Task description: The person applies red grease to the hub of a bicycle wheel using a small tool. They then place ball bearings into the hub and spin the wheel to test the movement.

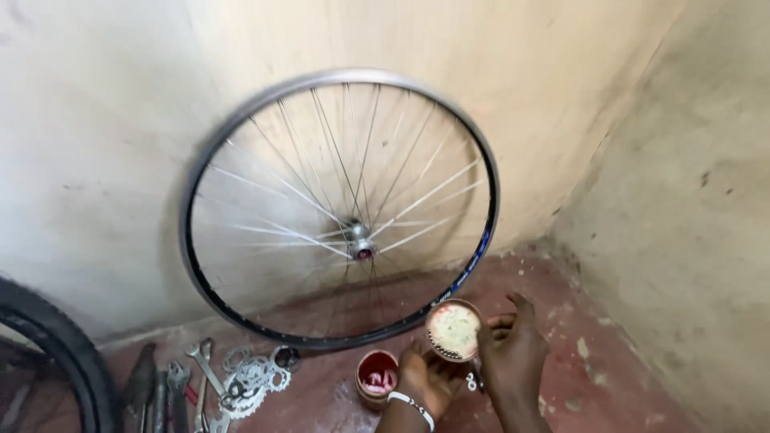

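Both forearms come up from the bottom edge, close together. The left hand (429, 377) is turned palm up, fingers curled inward into a cupped grip — a white band sits around its wrist. The right hand (509, 349) stands just beside it, touching or nearly so, held more upright, with its fingers bent and spread loosely and the thumb raised at the top. The right forearm runs steeply down and out of view; little of the left one shows past the wrist.
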